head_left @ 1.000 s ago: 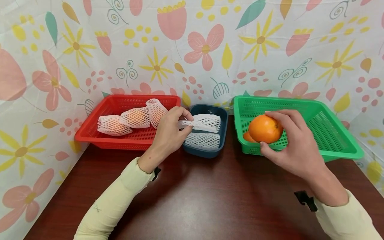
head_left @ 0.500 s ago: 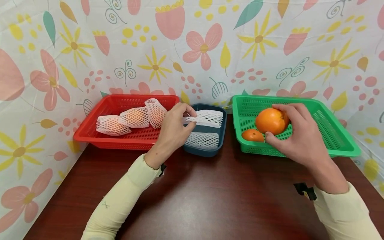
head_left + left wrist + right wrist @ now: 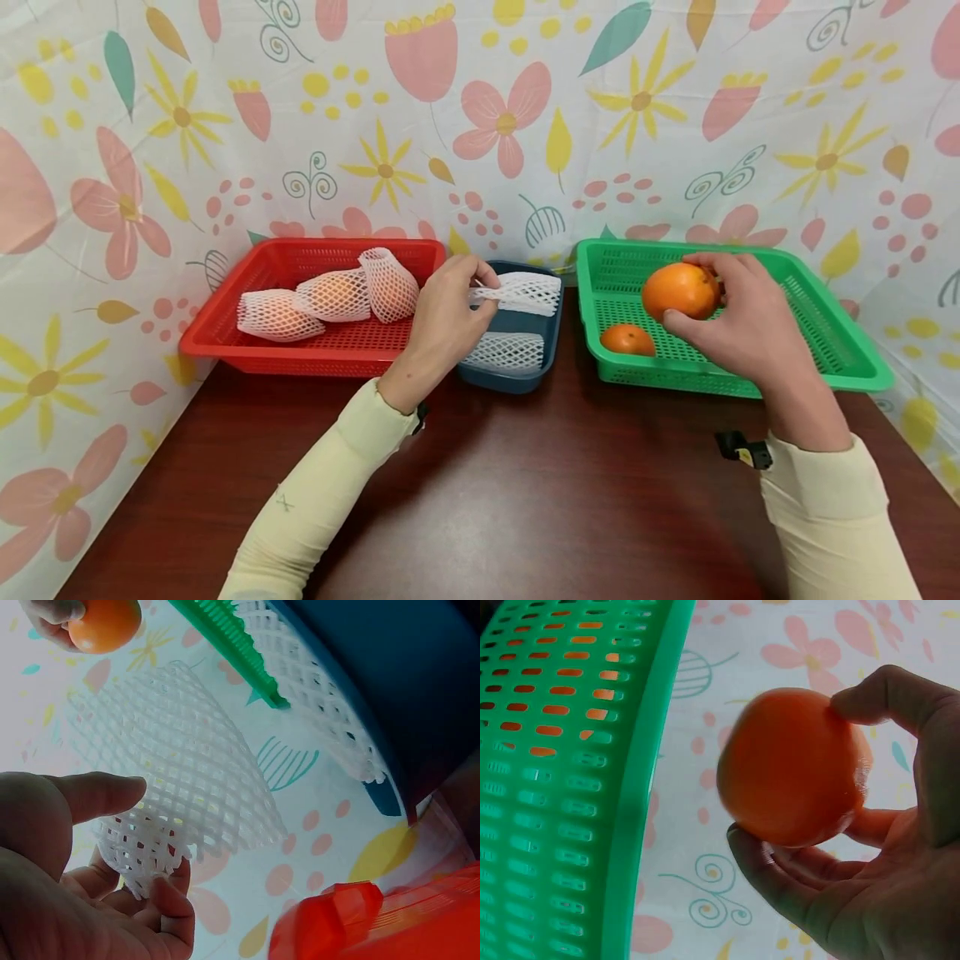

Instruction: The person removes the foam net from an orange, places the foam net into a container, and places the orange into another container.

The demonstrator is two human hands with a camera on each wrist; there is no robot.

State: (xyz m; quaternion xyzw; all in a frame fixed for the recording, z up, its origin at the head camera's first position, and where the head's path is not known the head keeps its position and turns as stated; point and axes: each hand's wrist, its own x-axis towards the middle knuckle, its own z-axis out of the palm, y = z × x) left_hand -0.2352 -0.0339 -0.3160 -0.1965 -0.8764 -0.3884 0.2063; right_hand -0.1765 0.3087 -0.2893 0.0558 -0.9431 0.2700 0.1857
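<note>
My left hand [image 3: 453, 312] pinches one end of a white foam fruit net [image 3: 527, 293] over the small blue basket [image 3: 513, 385]. In the left wrist view this foam net [image 3: 180, 757] spreads out from between thumb and fingers. A second foam net [image 3: 504, 351] lies in the blue basket. My right hand [image 3: 742, 312] grips an orange [image 3: 678, 292] above the green basket [image 3: 738, 387]; the right wrist view has the orange [image 3: 791, 769] held between thumb and fingertips. Another orange [image 3: 627, 339] sits in the green basket's near left corner.
To the left, a red basket [image 3: 315, 365] holds three fruits in foam nets [image 3: 333, 296]. All three baskets stand in a row on a dark wooden table [image 3: 517, 492]. Behind them hangs a flower-patterned cloth [image 3: 480, 125].
My right hand has lifted the orange up and away from the other orange, which now shows fully. The left hand has shifted slightly right and up with the foam net.
</note>
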